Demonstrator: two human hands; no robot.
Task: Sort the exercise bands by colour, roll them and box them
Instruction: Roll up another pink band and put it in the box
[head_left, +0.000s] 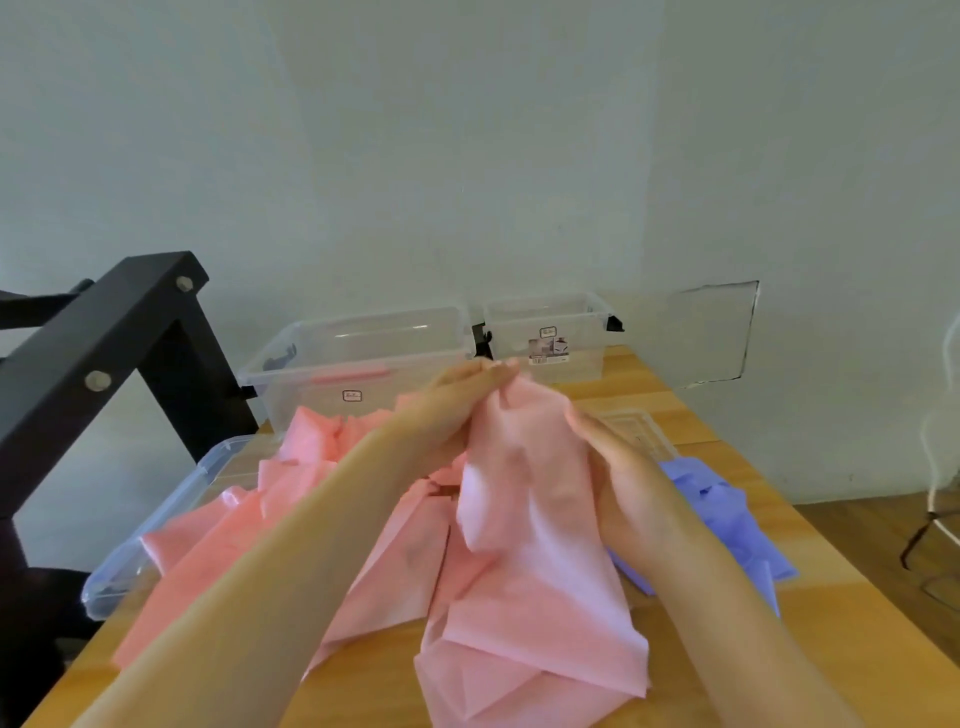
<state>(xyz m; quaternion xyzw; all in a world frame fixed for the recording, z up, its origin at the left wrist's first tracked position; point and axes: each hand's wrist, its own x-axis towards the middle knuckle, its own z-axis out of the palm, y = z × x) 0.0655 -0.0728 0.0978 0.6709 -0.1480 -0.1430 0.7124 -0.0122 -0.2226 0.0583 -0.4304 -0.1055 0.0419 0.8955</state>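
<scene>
1. Step in hand (judged): drawing one pink exercise band (524, 525) out of the heap so that it can be flattened and rolled. It hangs lifted at its top end, while its lower folds lie on the tabletop (649, 384).
2. To do this well: keep the top edge taut and let the free hand run down the side to press out creases. Lift the tail clear of the pink pile (306, 483), so that no second band is dragged along. Start the roll only once the strip lies straight.
3. Left hand (462, 395): it reaches across and is closed on the band's upper end, with the fingertips (496, 368) pinching the material.
4. Right hand (623, 473): its fingers are nearly straight and laid flat against the band's right edge. The thumb is hidden behind the band.
5. Sorting so far: lavender bands (727, 514) lie apart on the right of the tabletop.
6. Destinations: a large clear box (358, 353) and a smaller clear box (550, 332) stand at the far edge. The large one shows a pink item inside; what it is cannot be told.
</scene>
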